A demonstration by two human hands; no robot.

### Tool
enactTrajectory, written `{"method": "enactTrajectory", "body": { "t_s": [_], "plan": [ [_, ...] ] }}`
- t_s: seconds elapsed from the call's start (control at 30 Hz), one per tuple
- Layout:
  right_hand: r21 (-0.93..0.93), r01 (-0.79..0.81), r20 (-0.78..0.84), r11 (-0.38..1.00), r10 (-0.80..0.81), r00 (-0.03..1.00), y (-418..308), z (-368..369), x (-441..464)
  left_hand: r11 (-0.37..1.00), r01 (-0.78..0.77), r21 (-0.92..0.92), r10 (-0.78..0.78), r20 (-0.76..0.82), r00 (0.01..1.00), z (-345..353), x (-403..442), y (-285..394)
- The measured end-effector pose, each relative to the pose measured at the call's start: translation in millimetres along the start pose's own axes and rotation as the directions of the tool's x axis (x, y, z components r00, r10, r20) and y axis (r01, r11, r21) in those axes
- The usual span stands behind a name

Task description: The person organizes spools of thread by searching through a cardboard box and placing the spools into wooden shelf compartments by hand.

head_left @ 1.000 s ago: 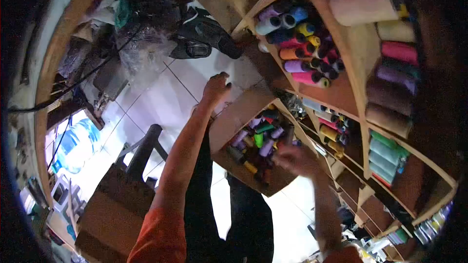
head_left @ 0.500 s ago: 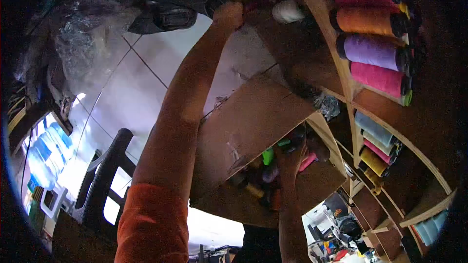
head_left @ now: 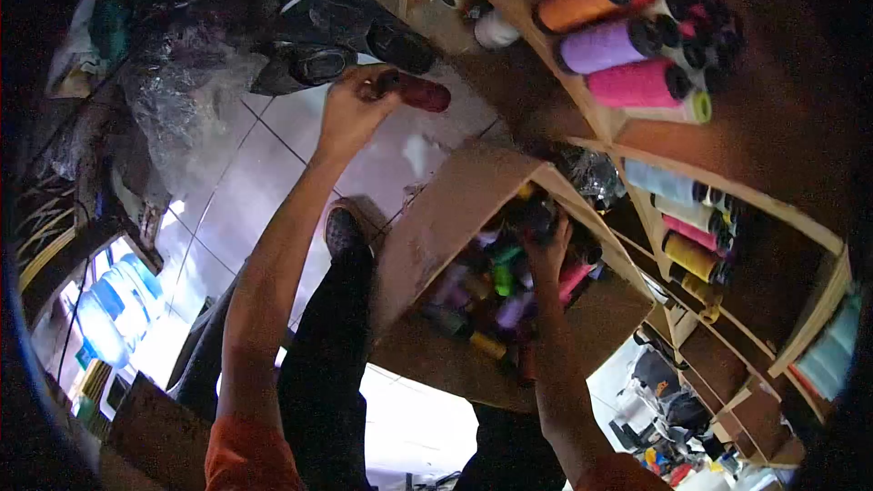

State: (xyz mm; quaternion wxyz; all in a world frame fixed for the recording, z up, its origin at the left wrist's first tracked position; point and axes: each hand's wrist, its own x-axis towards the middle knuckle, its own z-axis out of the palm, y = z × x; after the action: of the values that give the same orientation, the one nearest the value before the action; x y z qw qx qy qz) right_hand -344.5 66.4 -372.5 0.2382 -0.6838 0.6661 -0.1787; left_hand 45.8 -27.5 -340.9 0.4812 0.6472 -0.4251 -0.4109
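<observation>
My left hand [head_left: 356, 109] is stretched out above the tiled floor, its fingers closed around one end of a dark red thread spool [head_left: 426, 94]. Down inside an open cardboard box [head_left: 432, 209], my right hand [head_left: 549, 250] has its fingers around a dark thread spool [head_left: 530, 216], partly lost in shadow. Many coloured spools fill the box around that hand, among them a bright green spool [head_left: 503, 280], a purple spool [head_left: 515, 311], a yellow spool [head_left: 488, 344] and a pink spool [head_left: 575, 280].
Wooden shelves [head_left: 627, 141] on the right carry rows of spools, including an orange spool [head_left: 584, 4] and a lilac spool [head_left: 607, 45]. Two white spools lie on a lower shelf. Dark shoes [head_left: 318, 64] and clear plastic wrapping [head_left: 182, 82] lie on the floor beyond my left arm.
My left hand has come back from the shelf's edge with the dark red spool in its fingers. My right hand has shifted within the box, and the view has turned.
</observation>
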Motion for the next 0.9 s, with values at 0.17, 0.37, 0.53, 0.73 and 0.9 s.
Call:
{"method": "enactTrajectory", "body": {
  "t_s": [0.17,0.37,0.53,0.73,0.9],
  "plan": [
    [0.072,-0.059,-0.022,0.996,0.061,0.998,-41,-10,10,0.993,0.075,-0.090,-0.086,-0.126,0.988,-22,-49,66],
    [0.177,-0.061,0.069,0.982,0.049,0.996,-27,-15,11,0.970,0.077,-0.230,-0.129,-0.219,0.967,-17,-90,98],
    [0.099,-0.331,0.221,0.939,0.303,0.927,-75,-79,-22,0.987,-0.056,-0.154,-0.005,-0.371,0.929,-17,-120,194],
    [0.334,-0.451,0.423,0.828,0.296,0.857,-99,-186,-90,0.964,-0.266,0.012,0.240,-0.472,0.849,-32,-133,378],
    [0.584,-0.407,0.408,0.703,0.179,0.895,-141,-258,-114,0.865,-0.496,0.079,0.468,-0.484,0.739,-34,-101,486]
  ]
}}
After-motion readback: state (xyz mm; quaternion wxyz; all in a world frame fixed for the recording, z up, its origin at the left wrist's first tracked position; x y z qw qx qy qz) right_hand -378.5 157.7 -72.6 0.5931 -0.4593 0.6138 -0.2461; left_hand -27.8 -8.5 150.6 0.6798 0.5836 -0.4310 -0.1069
